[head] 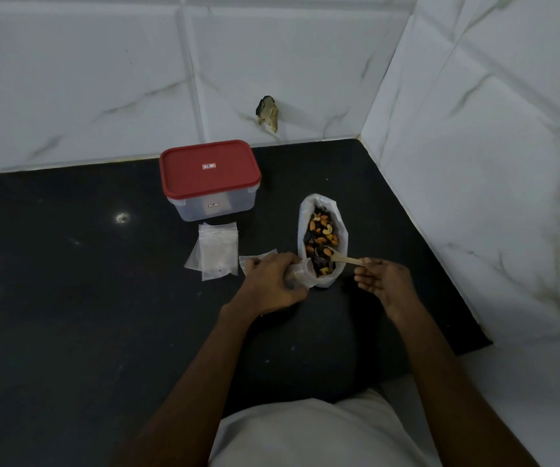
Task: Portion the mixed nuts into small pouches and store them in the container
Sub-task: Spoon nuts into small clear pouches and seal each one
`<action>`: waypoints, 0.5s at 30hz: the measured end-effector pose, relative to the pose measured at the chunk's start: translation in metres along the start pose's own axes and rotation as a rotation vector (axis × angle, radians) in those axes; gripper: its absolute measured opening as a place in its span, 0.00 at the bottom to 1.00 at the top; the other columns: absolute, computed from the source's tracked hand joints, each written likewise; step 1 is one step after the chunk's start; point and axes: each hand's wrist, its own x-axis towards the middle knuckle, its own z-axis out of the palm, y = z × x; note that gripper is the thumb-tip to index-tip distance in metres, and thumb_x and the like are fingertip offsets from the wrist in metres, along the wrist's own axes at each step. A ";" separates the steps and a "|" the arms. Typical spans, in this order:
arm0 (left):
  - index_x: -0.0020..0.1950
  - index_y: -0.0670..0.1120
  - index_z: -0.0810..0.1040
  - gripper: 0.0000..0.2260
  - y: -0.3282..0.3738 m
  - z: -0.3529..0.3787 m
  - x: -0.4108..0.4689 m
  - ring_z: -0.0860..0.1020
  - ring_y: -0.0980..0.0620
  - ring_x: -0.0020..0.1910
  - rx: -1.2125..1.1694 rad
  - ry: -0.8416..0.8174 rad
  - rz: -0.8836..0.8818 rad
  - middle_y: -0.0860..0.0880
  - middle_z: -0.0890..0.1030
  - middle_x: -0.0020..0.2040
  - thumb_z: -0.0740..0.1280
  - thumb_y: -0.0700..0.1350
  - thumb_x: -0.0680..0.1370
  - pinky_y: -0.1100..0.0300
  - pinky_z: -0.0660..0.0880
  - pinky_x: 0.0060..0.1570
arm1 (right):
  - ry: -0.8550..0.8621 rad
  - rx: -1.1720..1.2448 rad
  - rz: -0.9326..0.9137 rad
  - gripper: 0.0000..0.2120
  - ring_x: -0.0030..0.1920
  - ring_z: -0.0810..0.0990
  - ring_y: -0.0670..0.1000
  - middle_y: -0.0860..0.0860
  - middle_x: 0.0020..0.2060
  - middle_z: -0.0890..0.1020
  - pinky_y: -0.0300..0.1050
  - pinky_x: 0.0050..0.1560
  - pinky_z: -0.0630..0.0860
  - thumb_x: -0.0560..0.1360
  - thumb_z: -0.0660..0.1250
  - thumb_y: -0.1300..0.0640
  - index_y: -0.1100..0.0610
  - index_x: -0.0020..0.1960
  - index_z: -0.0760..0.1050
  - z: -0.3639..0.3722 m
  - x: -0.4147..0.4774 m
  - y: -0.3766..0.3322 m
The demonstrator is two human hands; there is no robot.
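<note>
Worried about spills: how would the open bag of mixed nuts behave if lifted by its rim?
Probably floppy: the bag of mixed nuts is thin, crinkled plastic, so it would likely sag. It looks well filled, so fairly heavy for such film. Its mouth gapes wide, so tilting may scatter nuts.

A black stone countertop [69,298] fills a corner. White marble-look wall tiles [86,79] rise behind, chipped [267,113] at one spot.

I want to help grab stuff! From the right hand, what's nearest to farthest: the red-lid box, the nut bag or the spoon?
1. Spoon, held in the right hand grip.
2. Nut bag, just left of it.
3. Red-lid box, far left, back by the wall.
</note>
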 end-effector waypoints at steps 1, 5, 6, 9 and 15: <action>0.66 0.54 0.71 0.26 0.001 0.000 0.000 0.71 0.55 0.61 -0.017 0.010 0.003 0.52 0.74 0.63 0.73 0.56 0.70 0.48 0.68 0.67 | 0.000 0.001 -0.008 0.05 0.41 0.82 0.51 0.55 0.41 0.83 0.44 0.45 0.79 0.80 0.63 0.62 0.59 0.50 0.79 -0.001 -0.002 -0.002; 0.67 0.51 0.71 0.26 0.007 -0.001 0.000 0.71 0.55 0.60 -0.017 0.076 0.014 0.52 0.74 0.62 0.74 0.52 0.72 0.57 0.65 0.62 | -0.011 -0.006 -0.058 0.06 0.42 0.82 0.50 0.55 0.41 0.83 0.44 0.45 0.79 0.80 0.63 0.62 0.59 0.51 0.78 -0.002 -0.014 -0.008; 0.67 0.52 0.70 0.26 0.007 -0.001 0.001 0.71 0.55 0.60 -0.015 0.093 0.015 0.52 0.75 0.62 0.74 0.53 0.72 0.55 0.65 0.64 | -0.013 -0.005 -0.066 0.06 0.42 0.81 0.51 0.55 0.41 0.83 0.44 0.45 0.79 0.80 0.63 0.62 0.59 0.50 0.78 -0.001 -0.018 -0.010; 0.66 0.54 0.70 0.26 0.009 -0.003 0.001 0.71 0.54 0.61 0.008 0.114 0.010 0.53 0.75 0.61 0.74 0.55 0.71 0.47 0.62 0.69 | -0.024 -0.004 -0.095 0.06 0.40 0.81 0.50 0.55 0.40 0.83 0.43 0.43 0.79 0.80 0.63 0.62 0.59 0.49 0.79 0.001 -0.029 -0.015; 0.64 0.58 0.70 0.26 0.008 -0.003 0.000 0.72 0.56 0.59 -0.070 0.117 0.003 0.58 0.75 0.57 0.71 0.62 0.68 0.43 0.67 0.66 | -0.033 -0.184 -0.207 0.05 0.37 0.82 0.48 0.54 0.38 0.84 0.43 0.42 0.79 0.79 0.65 0.61 0.59 0.49 0.80 0.012 -0.047 -0.016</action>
